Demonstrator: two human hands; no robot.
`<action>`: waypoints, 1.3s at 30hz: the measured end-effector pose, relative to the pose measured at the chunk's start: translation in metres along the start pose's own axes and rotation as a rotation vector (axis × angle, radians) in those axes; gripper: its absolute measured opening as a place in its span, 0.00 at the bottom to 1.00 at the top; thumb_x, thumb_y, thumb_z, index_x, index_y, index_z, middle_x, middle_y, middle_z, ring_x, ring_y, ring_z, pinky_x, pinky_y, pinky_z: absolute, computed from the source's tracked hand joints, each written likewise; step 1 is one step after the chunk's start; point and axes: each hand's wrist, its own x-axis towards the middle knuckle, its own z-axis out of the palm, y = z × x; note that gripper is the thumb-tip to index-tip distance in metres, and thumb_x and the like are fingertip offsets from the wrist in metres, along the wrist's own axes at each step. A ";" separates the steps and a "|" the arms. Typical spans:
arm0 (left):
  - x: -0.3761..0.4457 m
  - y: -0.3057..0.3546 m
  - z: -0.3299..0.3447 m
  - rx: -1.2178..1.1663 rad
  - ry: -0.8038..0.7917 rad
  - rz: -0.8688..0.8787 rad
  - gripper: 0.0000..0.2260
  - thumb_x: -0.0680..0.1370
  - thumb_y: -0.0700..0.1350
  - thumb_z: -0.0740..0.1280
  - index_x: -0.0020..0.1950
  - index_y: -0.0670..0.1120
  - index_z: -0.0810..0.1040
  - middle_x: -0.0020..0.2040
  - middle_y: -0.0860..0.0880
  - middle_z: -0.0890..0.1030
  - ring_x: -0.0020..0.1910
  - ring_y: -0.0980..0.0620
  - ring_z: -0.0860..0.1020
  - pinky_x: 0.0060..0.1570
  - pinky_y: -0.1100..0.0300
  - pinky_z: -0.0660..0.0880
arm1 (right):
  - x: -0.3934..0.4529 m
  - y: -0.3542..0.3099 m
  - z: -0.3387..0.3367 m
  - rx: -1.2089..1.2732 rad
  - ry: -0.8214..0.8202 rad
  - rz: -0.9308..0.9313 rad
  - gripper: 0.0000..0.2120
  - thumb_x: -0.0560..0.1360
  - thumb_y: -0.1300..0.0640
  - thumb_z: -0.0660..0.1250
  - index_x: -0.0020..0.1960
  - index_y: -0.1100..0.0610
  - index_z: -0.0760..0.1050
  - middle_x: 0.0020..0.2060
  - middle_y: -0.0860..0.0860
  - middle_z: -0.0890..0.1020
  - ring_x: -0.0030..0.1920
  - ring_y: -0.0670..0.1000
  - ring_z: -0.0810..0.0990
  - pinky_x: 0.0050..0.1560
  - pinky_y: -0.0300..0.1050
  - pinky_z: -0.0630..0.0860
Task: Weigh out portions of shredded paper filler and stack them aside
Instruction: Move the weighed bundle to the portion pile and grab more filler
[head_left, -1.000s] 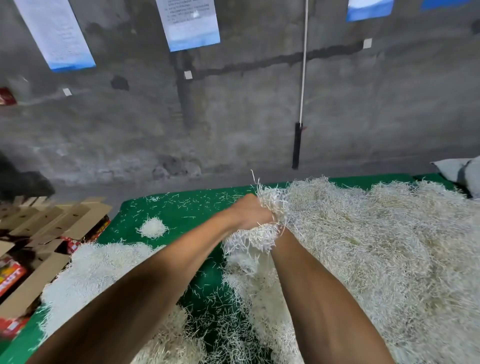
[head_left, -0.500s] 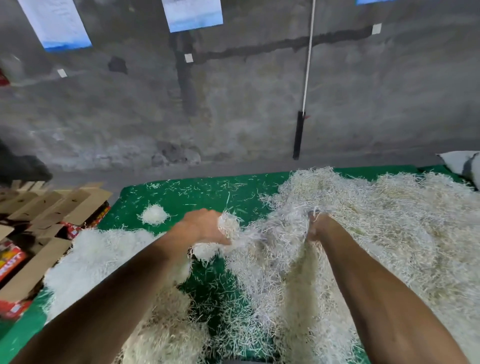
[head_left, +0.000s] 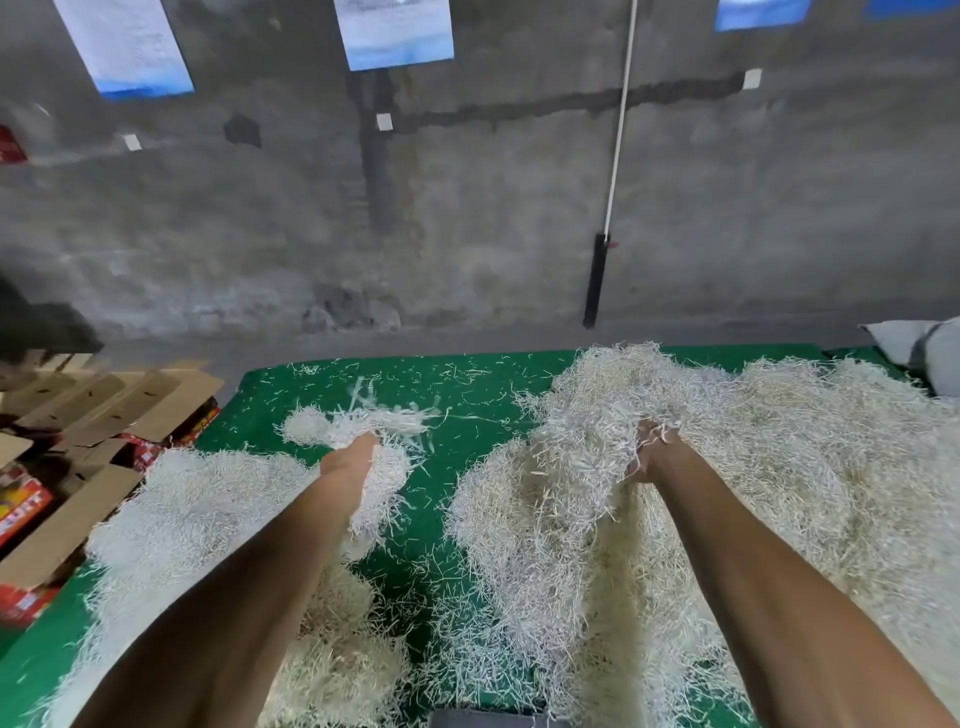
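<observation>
Paper shreds lay across the green cloth (head_left: 467, 395) in two masses: a big heap (head_left: 779, 493) on our right and a flatter pile (head_left: 192, 509) on our left. Our left hand (head_left: 347, 467) was curled round a tuft (head_left: 382, 467) lifted above the cloth, loose strands trailing from it. Our right hand (head_left: 655, 457) was sunk into the edge of the heap, fingers hidden among the shreds, so we could only say it seemed to be gripping a clump. We judged this to be the pulling-apart step, a portion being torn free of the bulk. A dark edge at the bottom of the view (head_left: 488, 719) may have been the scale, though too little showed to be sure. Next the tuft would need carrying to the scale without shedding, then topping up or thinning. Cartons (head_left: 104, 405) stood at our left.
</observation>
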 end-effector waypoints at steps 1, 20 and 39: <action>-0.001 -0.004 0.000 -0.070 -0.039 -0.034 0.40 0.77 0.62 0.66 0.81 0.44 0.56 0.78 0.37 0.63 0.74 0.32 0.64 0.72 0.37 0.61 | -0.004 0.001 0.002 0.047 -0.005 0.009 0.32 0.84 0.50 0.65 0.81 0.63 0.57 0.78 0.60 0.66 0.77 0.57 0.67 0.76 0.48 0.66; -0.116 0.049 0.034 0.089 -0.443 0.410 0.54 0.61 0.62 0.81 0.78 0.40 0.62 0.75 0.41 0.69 0.74 0.38 0.68 0.72 0.39 0.65 | -0.117 -0.042 -0.015 0.178 0.354 -0.244 0.28 0.75 0.68 0.70 0.73 0.62 0.65 0.65 0.60 0.74 0.55 0.55 0.80 0.52 0.52 0.83; -0.129 -0.053 -0.020 -0.068 -0.538 0.195 0.44 0.76 0.66 0.67 0.83 0.52 0.49 0.83 0.46 0.52 0.80 0.41 0.56 0.75 0.39 0.57 | -0.235 -0.069 0.040 0.766 0.362 -0.224 0.16 0.82 0.42 0.65 0.53 0.55 0.77 0.41 0.46 0.81 0.39 0.44 0.78 0.37 0.43 0.73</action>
